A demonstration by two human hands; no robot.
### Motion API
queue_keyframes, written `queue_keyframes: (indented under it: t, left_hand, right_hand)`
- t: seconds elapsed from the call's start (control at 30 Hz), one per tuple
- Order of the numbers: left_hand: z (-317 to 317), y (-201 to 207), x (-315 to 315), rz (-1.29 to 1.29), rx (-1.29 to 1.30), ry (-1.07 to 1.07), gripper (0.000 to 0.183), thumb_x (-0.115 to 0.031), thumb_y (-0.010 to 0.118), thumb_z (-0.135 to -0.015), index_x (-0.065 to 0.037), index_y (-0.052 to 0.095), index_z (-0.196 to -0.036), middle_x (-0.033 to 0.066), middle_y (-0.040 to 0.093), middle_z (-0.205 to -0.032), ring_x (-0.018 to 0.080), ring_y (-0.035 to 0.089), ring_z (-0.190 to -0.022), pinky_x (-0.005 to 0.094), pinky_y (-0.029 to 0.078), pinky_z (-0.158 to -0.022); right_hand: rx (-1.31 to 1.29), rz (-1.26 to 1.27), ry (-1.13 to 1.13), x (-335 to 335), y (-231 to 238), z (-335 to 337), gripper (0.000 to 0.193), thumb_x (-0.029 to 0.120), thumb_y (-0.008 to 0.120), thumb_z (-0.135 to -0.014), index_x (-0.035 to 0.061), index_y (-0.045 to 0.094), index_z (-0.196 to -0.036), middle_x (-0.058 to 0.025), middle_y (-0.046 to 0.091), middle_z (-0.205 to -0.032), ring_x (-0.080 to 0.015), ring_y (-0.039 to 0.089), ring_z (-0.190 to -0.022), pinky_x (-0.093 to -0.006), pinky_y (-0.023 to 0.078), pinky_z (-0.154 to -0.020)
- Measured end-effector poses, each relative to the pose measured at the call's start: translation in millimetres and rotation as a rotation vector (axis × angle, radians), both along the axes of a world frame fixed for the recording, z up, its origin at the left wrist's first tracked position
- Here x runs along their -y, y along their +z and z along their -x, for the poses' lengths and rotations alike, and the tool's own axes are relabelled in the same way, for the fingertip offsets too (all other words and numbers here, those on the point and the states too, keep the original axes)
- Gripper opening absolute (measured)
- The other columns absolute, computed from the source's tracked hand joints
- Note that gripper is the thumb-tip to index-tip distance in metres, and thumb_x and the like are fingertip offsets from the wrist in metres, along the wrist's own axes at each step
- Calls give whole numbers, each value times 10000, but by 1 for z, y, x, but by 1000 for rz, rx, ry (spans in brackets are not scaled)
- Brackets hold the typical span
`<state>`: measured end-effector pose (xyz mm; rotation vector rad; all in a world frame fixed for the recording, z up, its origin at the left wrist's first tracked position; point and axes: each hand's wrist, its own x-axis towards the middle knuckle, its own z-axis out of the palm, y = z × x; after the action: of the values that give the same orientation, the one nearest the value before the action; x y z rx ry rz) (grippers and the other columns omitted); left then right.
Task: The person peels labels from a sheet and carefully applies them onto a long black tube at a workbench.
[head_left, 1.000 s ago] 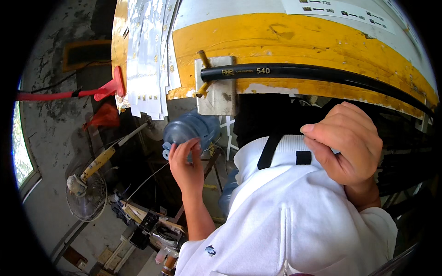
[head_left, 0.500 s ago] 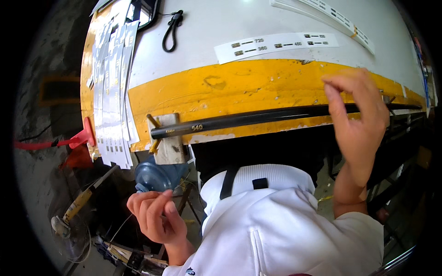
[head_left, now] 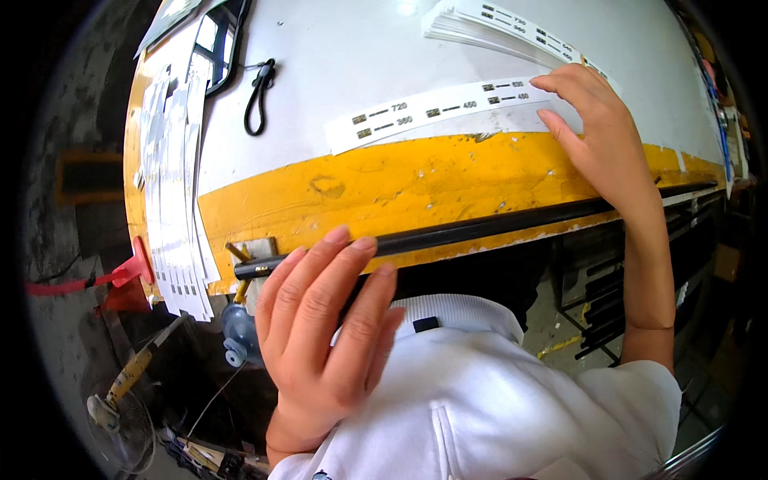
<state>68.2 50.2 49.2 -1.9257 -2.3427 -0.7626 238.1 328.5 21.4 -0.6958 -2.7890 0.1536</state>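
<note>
A long black rod (head_left: 472, 230) lies along the near edge of the table. Its left end rests on a pale block (head_left: 260, 250) with a brass-coloured peg on either side. My left hand (head_left: 328, 320) is over the rod near that end, fingers stretched out and holding nothing; whether the fingertips touch the rod I cannot tell. At the right end of a loose white label strip (head_left: 416, 120) is my right hand (head_left: 596, 132), thumb and forefinger apart, with the forefinger's tip at the strip's edge.
A stack of label strips (head_left: 500, 36) lies farther back. More strips (head_left: 172, 200) overhang the table's left side, beside a dark-framed device (head_left: 216, 44) and a black cord loop (head_left: 256, 100). Below the table are a blue plastic bottle (head_left: 240, 328) and a fan (head_left: 128, 424).
My left hand has risen from beside the table to the rod, its fingers straightening. My right hand has moved from above the rod out to the label strip. The view has shifted slightly.
</note>
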Motion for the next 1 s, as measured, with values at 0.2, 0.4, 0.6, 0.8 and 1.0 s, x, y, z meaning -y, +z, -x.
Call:
queue_keyframes:
  t: [0.2, 0.4, 0.6, 0.8, 1.0]
  left_hand:
    - [-6, -4, -4, 84, 19, 68, 206, -169, 727, -836, -68, 720, -1015, 107, 687, -1132, 297, 625, -1150, 447, 442, -1009]
    - [-10, 3, -28, 127, 14, 34, 198, -157, 738, -814, -60, 710, -984, 104, 675, -1133, 295, 625, -1137, 463, 432, -1022]
    - [-12, 7, -48, 159, -16, -22, 241, -135, 746, -787, -51, 689, -1006, 106, 653, -1146, 293, 612, -1141, 485, 428, -1025]
    - [-15, 8, -56, 210, -6, -14, 264, -107, 733, -797, -78, 683, -1055, 97, 650, -1187, 312, 586, -1184, 488, 415, -1058]
    - [-17, 4, -65, 192, -23, -14, 266, -133, 748, -773, -53, 680, -1017, 95, 635, -1149, 294, 592, -1156, 483, 441, -1023]
  right_hand:
    - [46, -16, -20, -24, -10, -15, 290, 138, 653, -883, 41, 645, -1157, -101, 626, -1168, -300, 601, -1084, -384, 496, -943]
    - [62, 32, 10, -32, -13, -12, 322, 169, 664, -883, 46, 628, -1178, -86, 610, -1179, -283, 604, -1073, -379, 510, -924]
    - [66, 71, 55, -37, -16, -6, 280, 163, 671, -879, 42, 612, -1124, -78, 598, -1125, -280, 612, -1031, -397, 519, -889]
    - [61, 222, 45, -42, -14, 2, 244, 107, 702, -843, 43, 564, -1033, -76, 596, -1071, -296, 624, -952, -390, 517, -833]
    - [48, 335, 8, -47, -5, 1, 228, 82, 691, -840, 48, 525, -992, -91, 595, -978, -260, 609, -835, -356, 507, -778]
